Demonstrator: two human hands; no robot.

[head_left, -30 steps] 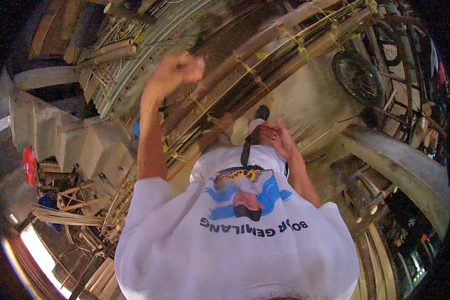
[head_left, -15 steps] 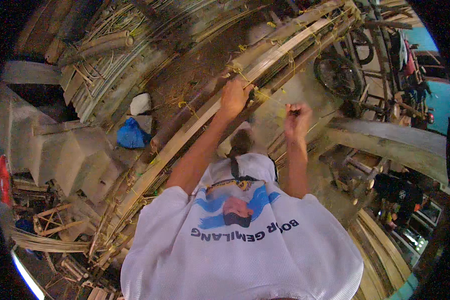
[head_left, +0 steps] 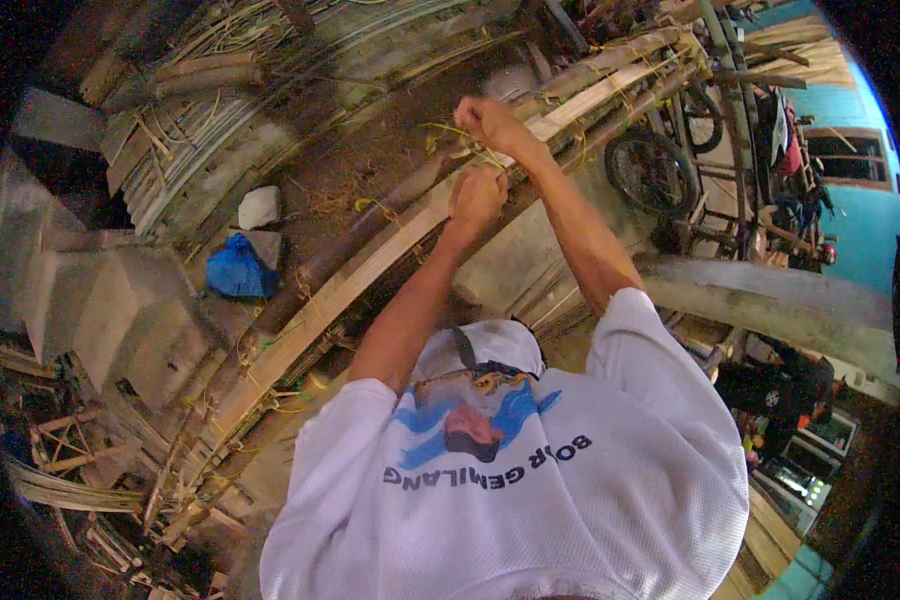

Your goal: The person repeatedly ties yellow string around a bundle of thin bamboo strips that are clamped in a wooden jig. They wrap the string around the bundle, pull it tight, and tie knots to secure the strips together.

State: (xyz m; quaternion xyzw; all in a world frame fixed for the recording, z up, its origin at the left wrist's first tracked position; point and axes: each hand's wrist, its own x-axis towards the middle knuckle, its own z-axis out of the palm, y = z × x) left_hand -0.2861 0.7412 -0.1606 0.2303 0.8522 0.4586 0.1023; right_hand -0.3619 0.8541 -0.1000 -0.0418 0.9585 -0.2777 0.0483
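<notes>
Teal wall point(head_left: 875, 250): at the far right; a window point(head_left: 850, 158) is set in it
Bundle of poles and slats point(head_left: 380, 257): runs diagonally in front of the person, from lower left to upper right; pale slats lie lengthwise along it, beside a dark round pole point(head_left: 330, 264); yellow ties point(head_left: 390, 212) show at intervals
Concrete ledge point(head_left: 760, 295): to the person's right, well apart from the bundle
White shirt point(head_left: 510, 520): the person's own; it fills the lower middle, with a blue print across its front
Bicycle wheel point(head_left: 653, 175): right of the bundle's upper stretch
Blue bag point(head_left: 240, 268): left of the bundle (a whitish lump point(head_left: 260, 207) sits just beside it)
Left hand point(head_left: 478, 195): closed, at the pale slats; what lies inside its fingers is hidden
Right hand point(head_left: 488, 124): just beyond the left one, over the bundle, fingers curled; whether they grip the cord, I cannot tell
Yellow cord point(head_left: 448, 127): thin; it shows just left of the right hand
</notes>
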